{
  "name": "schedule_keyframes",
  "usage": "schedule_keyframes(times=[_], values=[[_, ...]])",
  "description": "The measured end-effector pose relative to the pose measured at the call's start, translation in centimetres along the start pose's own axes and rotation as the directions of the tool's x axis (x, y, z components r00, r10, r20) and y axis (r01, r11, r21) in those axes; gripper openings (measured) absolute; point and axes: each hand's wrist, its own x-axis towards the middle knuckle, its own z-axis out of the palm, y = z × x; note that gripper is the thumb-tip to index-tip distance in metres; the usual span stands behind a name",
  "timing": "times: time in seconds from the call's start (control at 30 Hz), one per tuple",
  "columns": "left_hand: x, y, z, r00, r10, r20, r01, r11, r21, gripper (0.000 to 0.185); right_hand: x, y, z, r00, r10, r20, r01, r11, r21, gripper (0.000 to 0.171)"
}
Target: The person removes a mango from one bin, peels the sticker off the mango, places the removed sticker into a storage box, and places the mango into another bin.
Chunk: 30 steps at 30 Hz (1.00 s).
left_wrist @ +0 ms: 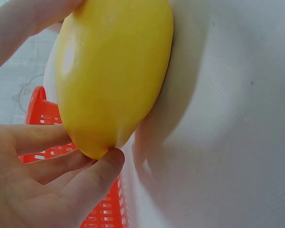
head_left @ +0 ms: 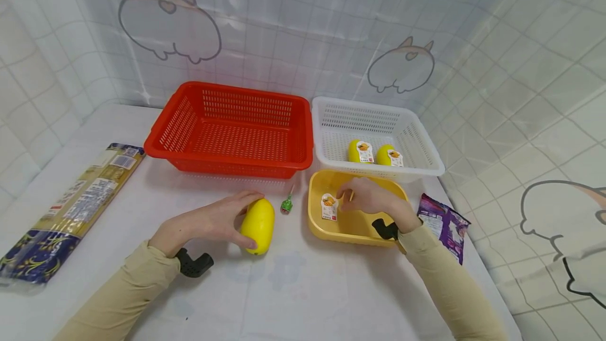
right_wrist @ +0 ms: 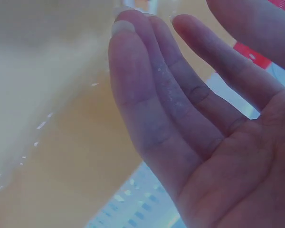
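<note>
- Left hand [head_left: 213, 220] curled round a yellow egg-shaped capsule [head_left: 258, 225] lying on the white tabletop [head_left: 303, 288], just in front of the red basket [head_left: 232, 130]; fingers over the far end, thumb [left_wrist: 102, 166] pressed under the near tip.
- Grip of this hand: closed on the capsule, pinching it along its length.
- Right hand [head_left: 371, 196] resting inside the yellow tray [head_left: 350, 225], fingers [right_wrist: 147, 95] straight and loosely together, holding nothing visible; a labelled packet [head_left: 329, 207] just beside the fingertips.
- Surface of the capsule smooth and glossy, so probably slippery; looks like stiff plastic, likely light and hollow, not fragile.
- Better to hold across the wide middle than on the narrow tips, where it can squirt out.
- Two more capsules [head_left: 374, 153] of the same kind lying in the white basket [head_left: 379, 120].
- A small green lollipop [head_left: 286, 205] between capsule and tray, a purple packet [head_left: 445, 222] right of the tray, a long noodle package [head_left: 71, 209] well apart on the left.
</note>
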Motion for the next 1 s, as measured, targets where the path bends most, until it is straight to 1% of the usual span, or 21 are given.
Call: schedule_keyframes(times=[0.2,0.4,0.5,0.73,0.87,1.0], values=[[0.0,-0.1,0.0,1.0,0.004,0.001,-0.004,1.0,-0.001,0.105,-0.7,-0.7,-0.1,0.999,-0.021,-0.038,0.022,0.999,0.031,0.029],[0.1,-0.2,0.1,1.0,0.024,-0.005,-0.024,1.0,0.008,0.105,-1.7,-1.9,0.0,0.997,-0.004,-0.082,0.008,0.999,0.051,0.036],[0.1,-0.3,0.1,1.0,0.024,-0.004,-0.023,1.0,0.008,0.105,-2.1,-2.3,0.0,0.994,-0.012,-0.105,0.018,0.998,0.055,0.038],[0.1,-0.2,0.1,1.0,0.017,0.001,-0.017,1.0,0.004,0.107,-1.9,-3.3,0.1,0.985,-0.039,-0.165,0.05,0.997,0.065,0.038],[0.1,-0.2,0.1,1.0,0.018,0.001,-0.018,1.0,-0.001,0.107,-1.6,-4.7,0.1,0.98,-0.036,-0.194,0.055,0.994,0.096,0.037],[0.1,-0.2,0.1,1.0,0.019,0.001,-0.019,1.0,-0.003,0.107,-1.1,-6.1,0.2,0.974,-0.058,-0.221,0.087,0.988,0.124,0.037]])
